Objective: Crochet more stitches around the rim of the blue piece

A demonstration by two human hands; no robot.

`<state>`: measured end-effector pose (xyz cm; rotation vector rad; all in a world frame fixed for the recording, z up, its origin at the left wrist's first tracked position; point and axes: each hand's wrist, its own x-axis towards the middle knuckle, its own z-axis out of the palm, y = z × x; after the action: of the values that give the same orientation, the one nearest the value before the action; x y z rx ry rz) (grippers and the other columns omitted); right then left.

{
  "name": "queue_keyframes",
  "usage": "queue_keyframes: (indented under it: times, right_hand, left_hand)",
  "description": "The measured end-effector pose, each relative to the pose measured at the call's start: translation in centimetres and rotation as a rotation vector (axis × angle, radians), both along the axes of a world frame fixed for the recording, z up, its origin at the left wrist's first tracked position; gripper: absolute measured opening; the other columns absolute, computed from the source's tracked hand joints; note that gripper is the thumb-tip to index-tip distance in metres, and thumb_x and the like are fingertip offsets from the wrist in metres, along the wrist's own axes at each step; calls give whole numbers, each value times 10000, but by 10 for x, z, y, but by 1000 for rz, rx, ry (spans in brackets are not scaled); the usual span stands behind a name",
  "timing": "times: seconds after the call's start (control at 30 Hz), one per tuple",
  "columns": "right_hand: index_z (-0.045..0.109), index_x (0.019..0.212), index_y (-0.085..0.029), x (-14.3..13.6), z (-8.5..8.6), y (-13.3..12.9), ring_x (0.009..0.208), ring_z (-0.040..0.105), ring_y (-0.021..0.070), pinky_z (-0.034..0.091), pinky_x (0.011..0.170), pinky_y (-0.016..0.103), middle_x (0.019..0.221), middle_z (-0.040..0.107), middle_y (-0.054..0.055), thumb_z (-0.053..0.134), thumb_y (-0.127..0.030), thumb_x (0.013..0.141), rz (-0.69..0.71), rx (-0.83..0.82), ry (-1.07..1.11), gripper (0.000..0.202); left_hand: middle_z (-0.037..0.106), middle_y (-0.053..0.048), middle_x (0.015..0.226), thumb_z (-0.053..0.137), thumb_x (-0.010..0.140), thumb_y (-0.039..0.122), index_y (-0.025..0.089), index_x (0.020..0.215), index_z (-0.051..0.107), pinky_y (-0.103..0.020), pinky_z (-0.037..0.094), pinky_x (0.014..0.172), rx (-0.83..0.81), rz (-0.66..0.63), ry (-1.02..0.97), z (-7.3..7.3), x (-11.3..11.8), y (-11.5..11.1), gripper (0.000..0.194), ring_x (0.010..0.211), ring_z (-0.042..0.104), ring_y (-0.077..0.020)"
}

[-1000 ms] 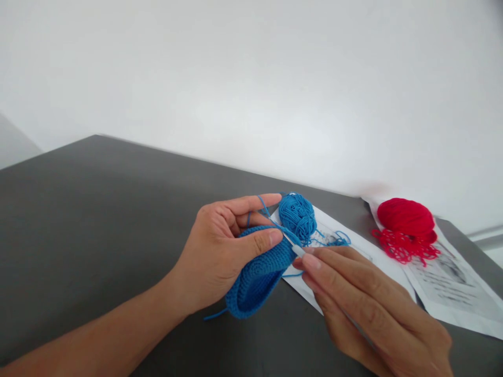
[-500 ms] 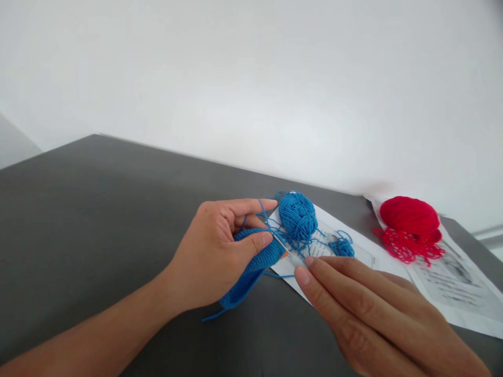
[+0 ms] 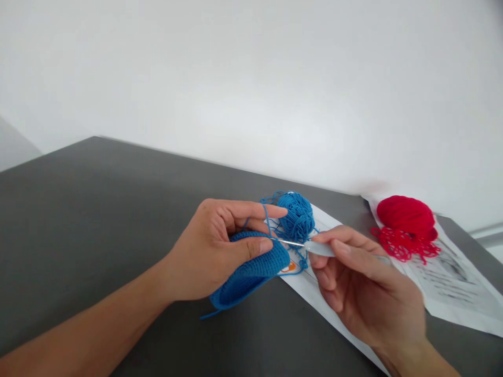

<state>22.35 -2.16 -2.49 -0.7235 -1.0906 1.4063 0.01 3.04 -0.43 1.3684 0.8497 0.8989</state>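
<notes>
Grey table [image 3: 129, 209], white wall [image 3: 236, 84] at the far side. Left hand [image 3: 212, 251] pinches the blue fabric [image 3: 273, 262], near centre, yarn [image 3: 266, 217] over one finger; right hand [image 3: 369, 288] grips the hook [image 3: 320, 249], tip at the fabric's edge. Advisable: even yarn tension, pinch close beside the tip.

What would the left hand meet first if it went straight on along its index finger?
Probably the blue yarn ball: the index fingertip overlaps it in view. Depth is unclear, so the left hand might pass in front.
</notes>
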Motion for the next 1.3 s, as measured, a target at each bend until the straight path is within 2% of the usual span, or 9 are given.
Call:
queue_keyframes:
  times: [0.1, 0.2, 0.43, 0.6, 0.77, 0.9, 1.0, 1.1, 1.3]
  right_hand:
    - [836, 998, -191, -11, -7, 3, 561, 730, 91, 579, 455, 95, 780, 805, 46, 714, -234, 958, 35, -82, 146, 135]
    - [825, 1075, -212, -26, -13, 1, 611, 751, 104, 632, 519, 144, 821, 815, 34, 686, -227, 985, -65, 43, 146, 167]
    - [822, 1102, -237, -45, -16, -9, 605, 751, 134, 662, 576, 266, 853, 753, 19, 653, -124, 987, -499, 444, -420, 233]
    - [759, 1214, -220, -43, -14, -14, 699, 748, 152, 656, 603, 297, 966, 759, 59, 624, -11, 955, -564, 678, -706, 359]
    - [670, 1337, -137, -46, -15, -16, 969, 745, 197, 673, 772, 313, 1099, 729, 118, 614, 46, 927, -586, 925, -984, 453]
    - [597, 1465, -131, -38, -13, -17, 1002, 724, 215, 677, 797, 336, 1126, 736, 128, 651, 43, 905, -612, 1056, -1079, 588]
    - [521, 1557, -168, -27, -7, -16, 1042, 746, 244, 691, 811, 363, 1141, 771, 120, 663, 33, 895, -543, 1130, -1106, 707]
    - [518, 1566, -201, -19, 0, -14, 1042, 771, 239, 697, 852, 359, 1164, 798, 102, 670, 26, 896, -461, 1100, -1057, 723]
    - [714, 1376, -248, -9, 2, -7, 886, 807, 197, 705, 745, 302, 1108, 811, 60, 746, -12, 889, -383, 898, -846, 543]
  left_hand:
    - [849, -32, 832, 830, 811, 171, 171, 1202, 829, -200, 550, 607, 9, 59, -34, -1, 5, -3, 391, 665, 732, -145]
    - [827, -5, 779, 795, 833, 149, 156, 1228, 814, -202, 563, 649, 62, 142, -19, -3, 15, -10, 395, 673, 724, -136]
    - [818, -11, 753, 778, 852, 192, 143, 1227, 808, -243, 586, 629, 56, 304, -25, -8, 29, -25, 379, 640, 721, -165]
    - [856, -49, 875, 842, 796, 164, 147, 1056, 848, -238, 626, 718, -34, 364, -156, -8, 33, -24, 260, 771, 774, -185]
    - [862, -55, 857, 899, 755, 141, 148, 1191, 808, -190, 624, 695, -265, 290, -426, -8, 32, -22, 445, 743, 771, -144]
    - [862, -74, 857, 880, 775, 88, 159, 1125, 834, -192, 636, 690, -369, 146, -558, -3, 24, -20, 361, 744, 787, -148]
    - [858, -89, 841, 827, 802, 38, 158, 1080, 852, -204, 644, 678, -411, -8, -586, 2, 15, -17, 304, 731, 790, -155]
    - [860, -115, 871, 796, 805, 9, 145, 1091, 850, -238, 658, 687, -433, -64, -552, 5, 8, -11, 322, 735, 797, -174]
    - [857, -109, 861, 908, 736, 81, 140, 1064, 857, -197, 629, 653, -433, -87, -381, 3, 0, 0, 338, 687, 780, -155]
